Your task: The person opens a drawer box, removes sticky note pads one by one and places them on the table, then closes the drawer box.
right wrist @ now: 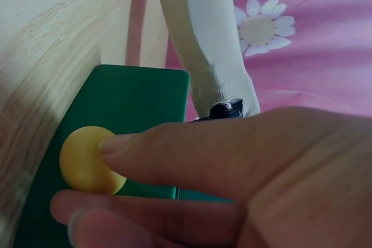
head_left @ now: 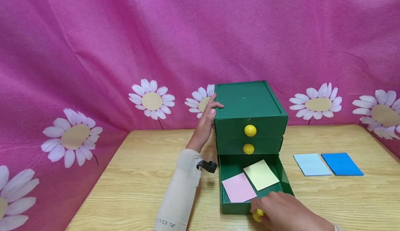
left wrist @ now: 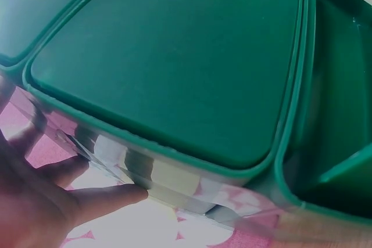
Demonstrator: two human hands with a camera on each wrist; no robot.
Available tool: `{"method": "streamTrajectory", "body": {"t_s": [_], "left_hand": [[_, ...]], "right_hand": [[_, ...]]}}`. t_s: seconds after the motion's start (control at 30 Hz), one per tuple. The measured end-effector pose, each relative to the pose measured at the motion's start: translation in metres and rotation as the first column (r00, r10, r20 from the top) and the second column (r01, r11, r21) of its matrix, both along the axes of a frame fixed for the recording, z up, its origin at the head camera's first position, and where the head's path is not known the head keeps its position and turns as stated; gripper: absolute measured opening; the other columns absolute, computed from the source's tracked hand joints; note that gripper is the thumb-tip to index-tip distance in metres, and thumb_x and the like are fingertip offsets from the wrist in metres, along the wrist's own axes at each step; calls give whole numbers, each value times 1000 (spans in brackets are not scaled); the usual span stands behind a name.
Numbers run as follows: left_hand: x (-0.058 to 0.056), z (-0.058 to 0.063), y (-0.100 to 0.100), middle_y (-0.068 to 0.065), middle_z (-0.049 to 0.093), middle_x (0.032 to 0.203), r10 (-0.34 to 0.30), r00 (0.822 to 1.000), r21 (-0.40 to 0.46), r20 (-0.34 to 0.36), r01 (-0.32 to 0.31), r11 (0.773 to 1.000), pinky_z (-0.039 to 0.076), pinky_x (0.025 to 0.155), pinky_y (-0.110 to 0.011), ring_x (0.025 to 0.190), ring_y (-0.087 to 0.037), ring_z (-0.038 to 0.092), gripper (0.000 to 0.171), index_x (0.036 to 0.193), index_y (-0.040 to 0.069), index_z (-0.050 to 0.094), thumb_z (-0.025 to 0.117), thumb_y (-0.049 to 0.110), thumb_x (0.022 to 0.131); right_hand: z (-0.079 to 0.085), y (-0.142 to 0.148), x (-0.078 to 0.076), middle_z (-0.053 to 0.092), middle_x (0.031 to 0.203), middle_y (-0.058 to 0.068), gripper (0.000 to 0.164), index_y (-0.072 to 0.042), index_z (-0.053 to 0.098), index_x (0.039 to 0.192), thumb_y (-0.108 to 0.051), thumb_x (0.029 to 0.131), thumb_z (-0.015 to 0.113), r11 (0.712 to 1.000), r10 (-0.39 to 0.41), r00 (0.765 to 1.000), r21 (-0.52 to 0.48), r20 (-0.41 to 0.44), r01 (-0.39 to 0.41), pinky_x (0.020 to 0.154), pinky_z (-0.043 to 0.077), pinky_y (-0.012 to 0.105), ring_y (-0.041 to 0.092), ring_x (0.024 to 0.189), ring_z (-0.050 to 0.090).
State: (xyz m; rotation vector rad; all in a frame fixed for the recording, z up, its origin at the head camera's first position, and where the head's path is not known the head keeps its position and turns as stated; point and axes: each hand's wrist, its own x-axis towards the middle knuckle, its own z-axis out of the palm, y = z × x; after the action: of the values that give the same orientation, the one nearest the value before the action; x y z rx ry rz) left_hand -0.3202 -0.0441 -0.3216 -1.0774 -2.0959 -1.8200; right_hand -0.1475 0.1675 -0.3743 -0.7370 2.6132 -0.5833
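Note:
A green cabinet of small drawers (head_left: 247, 100) stands on the table, its bottom drawer (head_left: 234, 208) pulled out. Inside that drawer lie a pink sticky note pad (head_left: 239, 188) and a pale yellow sticky note pad (head_left: 261, 175). My right hand (head_left: 282, 208) pinches the bottom drawer's round yellow knob (right wrist: 84, 161) between thumb and fingers. At the cabinet's left side is my left hand (head_left: 204, 125), its fingers extended against the wall and a fingertip over the top edge. In the left wrist view, the fingers (left wrist: 110, 201) lie along the shiny side wall.
To the right of the cabinet, a light blue pad (head_left: 311, 164) and a darker blue pad (head_left: 342, 164) lie side by side on the wooden table (head_left: 125, 182). The two upper drawers (head_left: 229, 128) are closed. A pink flowered cloth (head_left: 175, 33) hangs behind and at the left.

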Motion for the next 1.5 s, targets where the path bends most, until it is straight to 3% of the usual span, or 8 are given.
{"method": "streamTrajectory", "body": {"t_s": [0.8, 1.0, 1.17, 1.3, 1.4, 1.5], "left_hand": [[0, 0, -1, -8, 11, 161, 1, 1000, 5, 3, -1, 1000, 30, 103, -61, 146, -22, 11, 37, 127, 2, 45, 29, 23, 100], [-4, -4, 0, -7, 10, 161, -10, 1000, 10, 8, 10, 1000, 32, 102, -61, 145, -23, 11, 38, 128, 2, 45, 29, 24, 100], [-21, -19, 2, 3, 13, 161, 6, 1000, 25, -1, -6, 1000, 34, 101, -60, 144, -15, 13, 38, 127, 9, 48, 29, 29, 100], [-30, -27, 2, 11, 15, 159, 12, 1000, 34, -10, -12, 999, 35, 101, -58, 143, -11, 14, 40, 126, 14, 49, 30, 37, 100], [-19, -17, 1, 5, 14, 161, 3, 1000, 28, -5, -3, 1000, 35, 100, -57, 144, -14, 14, 40, 127, 10, 48, 30, 33, 100], [-7, -6, 0, -4, 12, 161, -4, 1000, 14, 4, 4, 1000, 36, 100, -56, 144, -19, 14, 39, 127, 4, 47, 29, 26, 101]], "right_hand": [[10, 5, 1, 60, 80, -20, 13, -26, 73, 96, -20, 84, 73, 999, 31, 998, -30, 56, -30, 62, 47, 23, 2, 69, 51], [15, 12, 0, 59, 80, -21, 7, -28, 72, 93, -26, 86, 71, 995, 51, 999, -82, 15, -49, 64, 48, 24, 1, 71, 51], [21, 15, -1, 58, 76, -21, 8, -28, 70, 90, -35, 88, 69, 994, -24, 999, -105, -30, 21, 65, 50, 27, 1, 69, 52], [21, 15, -5, 53, 63, -20, 8, -26, 68, 88, -33, 88, 69, 993, -108, 983, -61, -150, 100, 56, 45, 23, 0, 58, 48], [19, 15, -9, 48, 56, -17, 8, -26, 67, 84, -32, 85, 72, 977, -208, 953, -6, -219, 212, 51, 40, 24, 3, 53, 45], [16, 15, -15, 53, 59, -15, 9, -25, 68, 82, -31, 82, 75, 951, -294, 927, 27, -235, 308, 54, 42, 26, 5, 55, 47]]}}
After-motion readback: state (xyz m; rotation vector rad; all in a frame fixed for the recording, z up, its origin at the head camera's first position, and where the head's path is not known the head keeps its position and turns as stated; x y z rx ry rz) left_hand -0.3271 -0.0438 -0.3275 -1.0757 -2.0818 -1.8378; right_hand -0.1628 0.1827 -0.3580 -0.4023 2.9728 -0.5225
